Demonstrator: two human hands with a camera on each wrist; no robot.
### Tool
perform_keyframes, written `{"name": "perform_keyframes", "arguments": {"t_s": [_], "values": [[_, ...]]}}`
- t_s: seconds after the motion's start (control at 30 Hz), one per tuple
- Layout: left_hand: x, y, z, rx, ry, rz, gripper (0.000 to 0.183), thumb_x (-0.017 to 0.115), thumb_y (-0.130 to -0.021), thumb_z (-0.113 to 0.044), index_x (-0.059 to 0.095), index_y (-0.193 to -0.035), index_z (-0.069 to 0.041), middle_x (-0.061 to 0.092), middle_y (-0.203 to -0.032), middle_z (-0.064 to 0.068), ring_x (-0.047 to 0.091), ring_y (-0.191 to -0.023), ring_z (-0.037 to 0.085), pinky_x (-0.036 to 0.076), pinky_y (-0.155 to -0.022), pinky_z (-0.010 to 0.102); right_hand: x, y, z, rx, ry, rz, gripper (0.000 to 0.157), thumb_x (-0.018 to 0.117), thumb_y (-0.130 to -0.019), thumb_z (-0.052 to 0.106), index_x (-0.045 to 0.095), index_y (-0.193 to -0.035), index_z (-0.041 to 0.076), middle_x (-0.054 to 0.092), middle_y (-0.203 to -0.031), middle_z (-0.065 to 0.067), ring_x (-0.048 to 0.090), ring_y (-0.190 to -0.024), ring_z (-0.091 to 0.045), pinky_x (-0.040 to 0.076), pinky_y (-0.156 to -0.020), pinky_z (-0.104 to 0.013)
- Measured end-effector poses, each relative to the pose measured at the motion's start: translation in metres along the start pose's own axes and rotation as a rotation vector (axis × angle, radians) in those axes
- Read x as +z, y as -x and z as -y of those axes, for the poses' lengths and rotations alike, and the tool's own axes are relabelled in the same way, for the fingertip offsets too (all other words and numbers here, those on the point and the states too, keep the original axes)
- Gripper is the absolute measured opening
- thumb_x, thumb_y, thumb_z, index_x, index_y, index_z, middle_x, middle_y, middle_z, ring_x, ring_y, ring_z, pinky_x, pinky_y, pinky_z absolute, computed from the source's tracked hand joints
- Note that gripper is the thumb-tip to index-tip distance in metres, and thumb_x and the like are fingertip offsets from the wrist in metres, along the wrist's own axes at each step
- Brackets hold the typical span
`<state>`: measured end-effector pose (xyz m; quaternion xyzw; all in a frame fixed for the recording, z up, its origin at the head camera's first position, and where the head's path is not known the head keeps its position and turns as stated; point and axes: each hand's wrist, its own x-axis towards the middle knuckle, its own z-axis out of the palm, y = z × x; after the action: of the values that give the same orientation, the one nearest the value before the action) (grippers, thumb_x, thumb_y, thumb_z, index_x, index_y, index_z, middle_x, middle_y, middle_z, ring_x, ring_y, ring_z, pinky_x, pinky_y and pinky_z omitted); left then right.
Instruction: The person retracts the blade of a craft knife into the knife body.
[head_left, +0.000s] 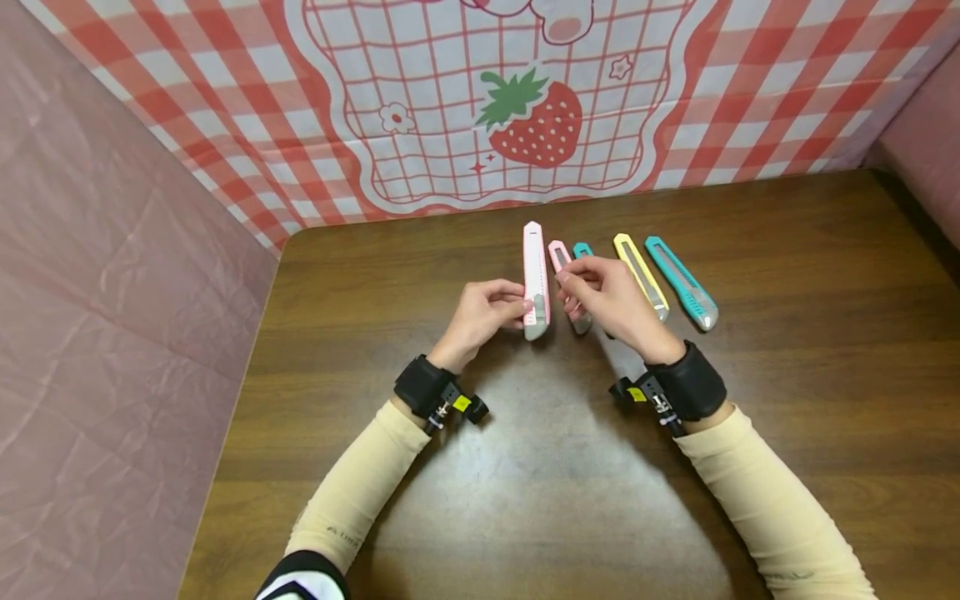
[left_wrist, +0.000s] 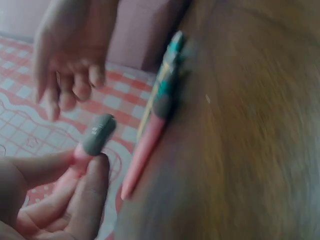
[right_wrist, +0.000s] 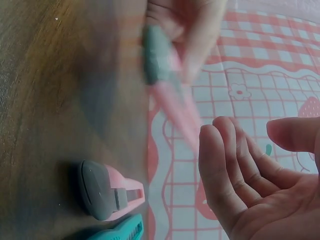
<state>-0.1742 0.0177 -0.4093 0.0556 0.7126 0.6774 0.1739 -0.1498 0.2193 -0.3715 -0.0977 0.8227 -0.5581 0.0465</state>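
My left hand pinches a large pink box cutter near its grey end, with the other end pointing toward the cloth. In the left wrist view this cutter is raised off the wood. My right hand hovers just right of it with fingers loosely bent; the right wrist view shows nothing between thumb and fingers. Below that hand lie a smaller pink box cutter and a small teal one, partly hidden by it in the head view. A yellow box cutter lies partly behind the right hand.
A larger teal box cutter ends the row on the right. All the lying cutters rest on a brown wooden table. A checked cloth with a strawberry print hangs along the back edge, and pink fabric covers the left side.
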Motion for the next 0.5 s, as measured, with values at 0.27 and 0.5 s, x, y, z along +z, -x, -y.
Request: {"name": "perform_keyframes", "arguments": {"t_s": [0.27,0.5], "values": [[-0.001,-0.015,0.008,-0.084,-0.187,-0.051,0.021,0.072,-0.085,-0.001,0.069,-0.102,0.010,0.073,-0.097,0.029,0.066,-0.059,0.007,0.064,-0.065,0.031,-0.004,0.002,0.002,-0.008,0.006,0.004,0.024,0.055,-0.101,0.012,0.063,-0.110,-0.009,0.067,-0.087,-0.022,0.064,-0.062,-0.007,0.061,-0.060,-0.030],[0.004,-0.021,0.007,-0.070,-0.271,-0.068,0.020,0.075,-0.084,-0.006,0.072,-0.098,0.008,0.074,-0.091,0.026,0.068,-0.054,0.007,0.063,-0.061,0.028,-0.006,0.002,0.003,-0.003,0.029,0.000,0.024,0.054,-0.101,0.012,0.064,-0.109,-0.008,0.068,-0.089,-0.026,0.066,-0.062,-0.011,0.061,-0.059,-0.030]]}}
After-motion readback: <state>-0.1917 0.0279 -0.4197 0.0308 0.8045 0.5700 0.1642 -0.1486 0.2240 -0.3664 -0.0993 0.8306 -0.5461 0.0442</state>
